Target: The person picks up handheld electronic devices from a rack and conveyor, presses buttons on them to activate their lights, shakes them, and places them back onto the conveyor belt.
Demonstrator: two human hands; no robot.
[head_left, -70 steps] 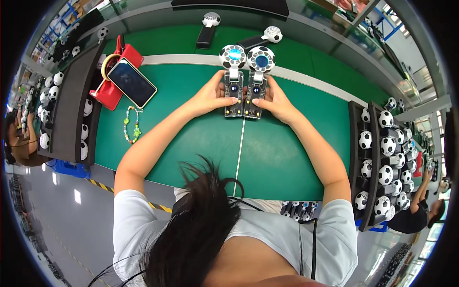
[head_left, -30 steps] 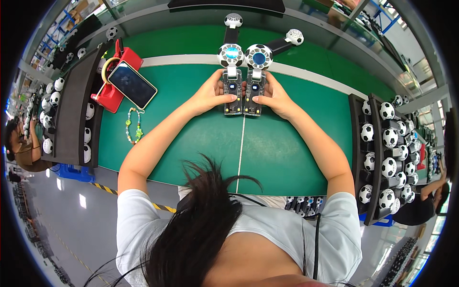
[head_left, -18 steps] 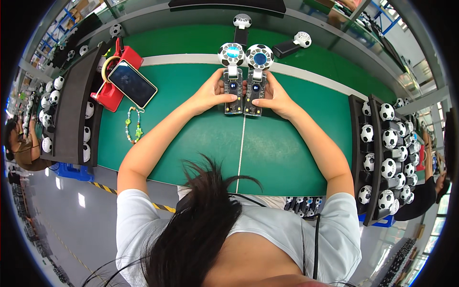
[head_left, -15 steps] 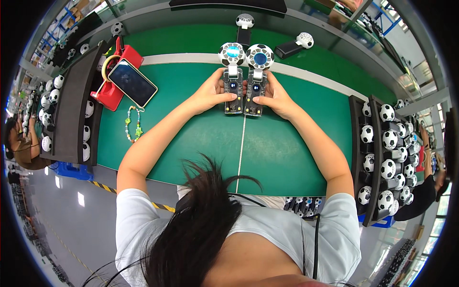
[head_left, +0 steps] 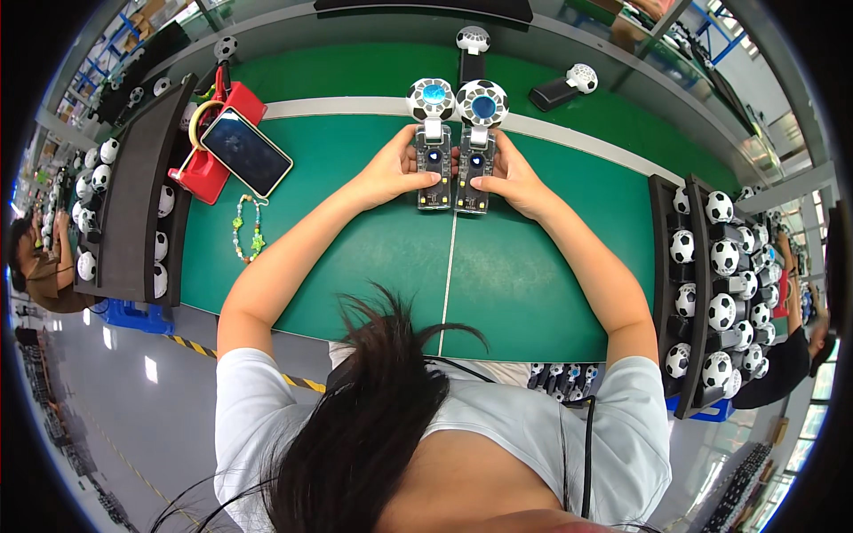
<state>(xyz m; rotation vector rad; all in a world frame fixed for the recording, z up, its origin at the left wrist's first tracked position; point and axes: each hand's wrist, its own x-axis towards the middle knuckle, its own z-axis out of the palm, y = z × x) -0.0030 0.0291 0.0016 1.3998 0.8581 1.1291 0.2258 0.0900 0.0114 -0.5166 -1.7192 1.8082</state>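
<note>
I hold two handheld fans side by side above the green table. Each has a round black-and-white football-patterned head with a blue centre, a white hinge and a see-through body with a small lit display. My left hand (head_left: 395, 174) is closed around the left fan (head_left: 433, 142), its thumb on the front of the body. Around the right fan (head_left: 478, 147) is my right hand (head_left: 514, 178), thumb likewise on the front. Both fans point head-away from me; the fingers behind them are mostly hidden. Each display shows a small white symbol.
Two dark-bodied fans, one upper (head_left: 474, 64) and one at right (head_left: 566, 87), lie on a green strip (head_left: 355, 75). At left are a phone (head_left: 247, 153) on a red stand (head_left: 207, 178), and a beaded strap (head_left: 257, 242). Racks of football-patterned fans, left (head_left: 133, 195) and right (head_left: 699, 293), flank the table.
Both displays have switched from digits to a white symbol. The two fans on the far green strip have shifted to the right. My hands have stayed nearly still.
</note>
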